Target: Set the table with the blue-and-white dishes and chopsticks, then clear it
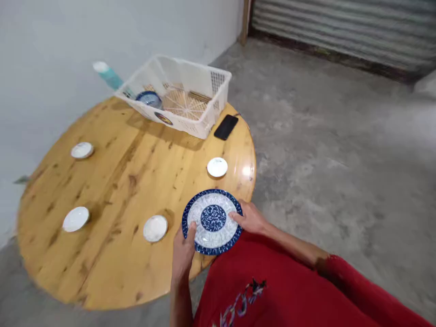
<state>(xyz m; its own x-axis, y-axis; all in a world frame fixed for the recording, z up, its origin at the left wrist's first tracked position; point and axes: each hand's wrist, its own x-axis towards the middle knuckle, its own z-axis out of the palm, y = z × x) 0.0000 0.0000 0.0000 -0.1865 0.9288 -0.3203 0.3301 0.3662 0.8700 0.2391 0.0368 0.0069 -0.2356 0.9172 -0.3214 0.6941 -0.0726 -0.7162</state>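
A blue and white patterned plate (pixel 212 221) rests at the near edge of the round wooden table (pixel 129 181). My left hand (pixel 183 253) grips its near left rim, thumb on top. My right hand (pixel 250 217) holds the right rim, fingers curled on the plate. Several small white saucers lie on the table: one (pixel 155 228) just left of the plate, one (pixel 217 166) behind it, two more at the left (pixel 75 219) (pixel 82 150).
A white plastic basket (pixel 204 97) stands at the table's far edge with a blue patterned dish (pixel 149 99) inside. A black phone (pixel 226 126) lies beside it. A teal bottle (pixel 108 75) stands behind the basket. Concrete floor stretches to the right.
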